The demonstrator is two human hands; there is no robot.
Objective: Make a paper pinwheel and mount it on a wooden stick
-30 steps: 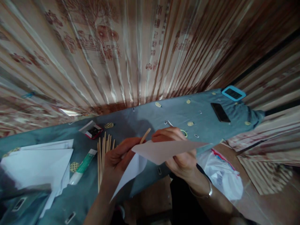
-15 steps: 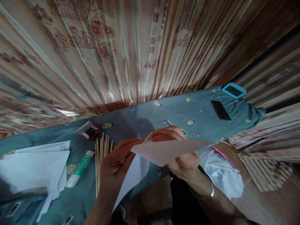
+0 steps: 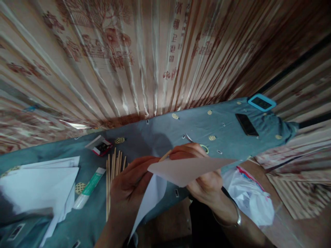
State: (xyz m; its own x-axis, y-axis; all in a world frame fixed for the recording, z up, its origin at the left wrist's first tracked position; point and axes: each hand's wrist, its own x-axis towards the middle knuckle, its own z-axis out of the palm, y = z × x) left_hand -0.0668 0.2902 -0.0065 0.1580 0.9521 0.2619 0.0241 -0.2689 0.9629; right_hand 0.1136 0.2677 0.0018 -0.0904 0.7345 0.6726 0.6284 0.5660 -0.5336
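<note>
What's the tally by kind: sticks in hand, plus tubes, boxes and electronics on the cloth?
Pale wooden stick, held: 1
Green-and-white tube: 1
Open red-and-white box: 1
Black rectangular phone: 1
Rounded blue-framed device: 1
Total: 5

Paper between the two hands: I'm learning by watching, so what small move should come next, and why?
Probably press the paper gently against the stick with the right hand while the left hand steadies it: the stick pokes out between both hands' fingers, and the paper's wide flap juts out loose.
</note>
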